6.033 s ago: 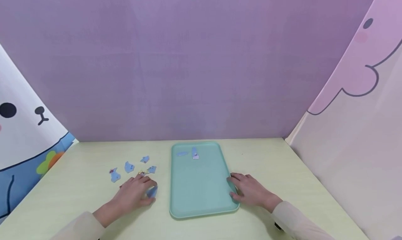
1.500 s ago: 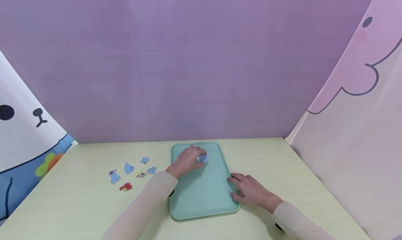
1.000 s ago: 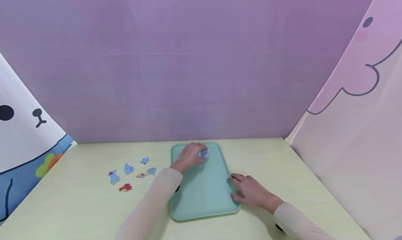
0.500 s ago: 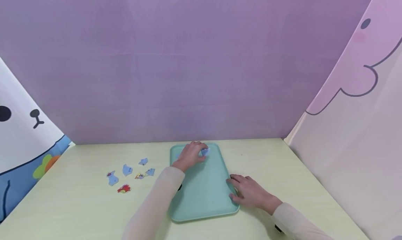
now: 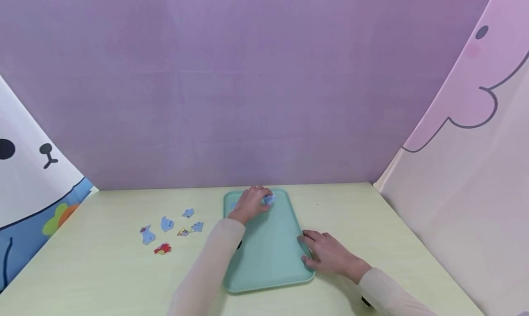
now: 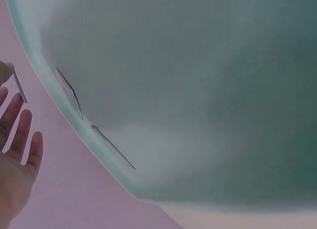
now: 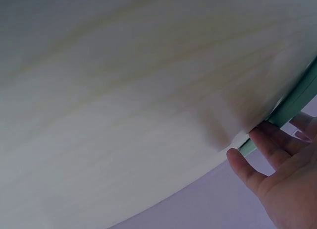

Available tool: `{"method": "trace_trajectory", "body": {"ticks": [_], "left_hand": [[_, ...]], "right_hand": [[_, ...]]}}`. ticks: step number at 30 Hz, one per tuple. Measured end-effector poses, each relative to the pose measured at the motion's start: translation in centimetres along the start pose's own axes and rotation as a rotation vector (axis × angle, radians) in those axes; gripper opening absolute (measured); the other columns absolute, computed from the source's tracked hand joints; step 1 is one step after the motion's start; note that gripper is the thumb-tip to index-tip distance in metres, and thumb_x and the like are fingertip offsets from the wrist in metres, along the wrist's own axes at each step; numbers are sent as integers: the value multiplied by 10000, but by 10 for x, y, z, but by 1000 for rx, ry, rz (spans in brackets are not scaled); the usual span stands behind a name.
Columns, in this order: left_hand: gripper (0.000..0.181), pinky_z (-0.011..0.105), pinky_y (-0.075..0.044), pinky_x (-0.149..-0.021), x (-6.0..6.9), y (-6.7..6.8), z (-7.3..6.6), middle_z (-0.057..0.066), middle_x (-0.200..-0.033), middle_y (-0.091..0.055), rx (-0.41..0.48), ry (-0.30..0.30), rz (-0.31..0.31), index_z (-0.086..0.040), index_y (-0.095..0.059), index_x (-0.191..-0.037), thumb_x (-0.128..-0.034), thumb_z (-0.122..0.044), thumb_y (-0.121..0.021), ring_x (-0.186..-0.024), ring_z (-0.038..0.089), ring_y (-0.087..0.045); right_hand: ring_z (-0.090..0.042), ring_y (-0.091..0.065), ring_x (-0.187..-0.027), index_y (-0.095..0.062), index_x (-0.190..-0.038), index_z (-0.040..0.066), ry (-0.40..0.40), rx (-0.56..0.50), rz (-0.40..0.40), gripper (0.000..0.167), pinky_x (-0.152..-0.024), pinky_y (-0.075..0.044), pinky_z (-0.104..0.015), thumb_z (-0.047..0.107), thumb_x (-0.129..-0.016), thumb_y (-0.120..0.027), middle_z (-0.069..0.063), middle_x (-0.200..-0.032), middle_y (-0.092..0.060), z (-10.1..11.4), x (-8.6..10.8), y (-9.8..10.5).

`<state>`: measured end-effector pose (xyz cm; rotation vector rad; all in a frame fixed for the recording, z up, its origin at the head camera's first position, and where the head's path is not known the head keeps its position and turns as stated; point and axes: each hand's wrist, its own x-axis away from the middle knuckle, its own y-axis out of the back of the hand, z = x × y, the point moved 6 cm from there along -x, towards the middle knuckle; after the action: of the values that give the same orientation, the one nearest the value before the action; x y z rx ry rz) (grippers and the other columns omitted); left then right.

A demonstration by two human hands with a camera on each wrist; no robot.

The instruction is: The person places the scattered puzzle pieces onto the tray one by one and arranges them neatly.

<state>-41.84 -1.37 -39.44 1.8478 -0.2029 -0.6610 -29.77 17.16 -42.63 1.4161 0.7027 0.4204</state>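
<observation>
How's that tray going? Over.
Left hand pinching blue piece at far end of tray. Right hand touching its right rim. Head view: left hand mostly hiding two tray pieces.

Green, round-cornered tray is lying flat; thin blue piece is being pinched over its far end.

Left arm, lower centre of the head view: long pale beige left sleeve, plain woven-looking fabric, ending at the wrist in a straight hem. A small black left wrist part shows at the cuff; detail too small to read. Right arm, lower right: matching pale beige right sleeve, with a small black right wrist part beneath. Left hand and right hand: bare.
</observation>
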Motion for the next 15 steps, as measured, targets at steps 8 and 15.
{"method": "trace_trajectory", "body": {"ticks": [8,15], "left_hand": [[316,386,-463,-778,-3,-6,2,10,-1038,-648,12,8,-18,-142,-644,-1086,-789,-231,-702,-940,203,-560],[312,368,-472,-784,-4,-13,5,-15,-1037,-656,-23,30,-13,-164,-649,-1083,-786,-242,-705,-924,194,-574]], "right_hand": [[-271,-531,-1131,-535,-1233,69,-6,-7,1,474,-858,-460,-447,346,-851,-577,-134,-1253,-532,1,0,1],[-276,-527,-1135,-534,-1234,65,-14,-14,20,469,-859,-459,-451,341,-856,-569,-142,-1252,-530,2,0,2]]}}
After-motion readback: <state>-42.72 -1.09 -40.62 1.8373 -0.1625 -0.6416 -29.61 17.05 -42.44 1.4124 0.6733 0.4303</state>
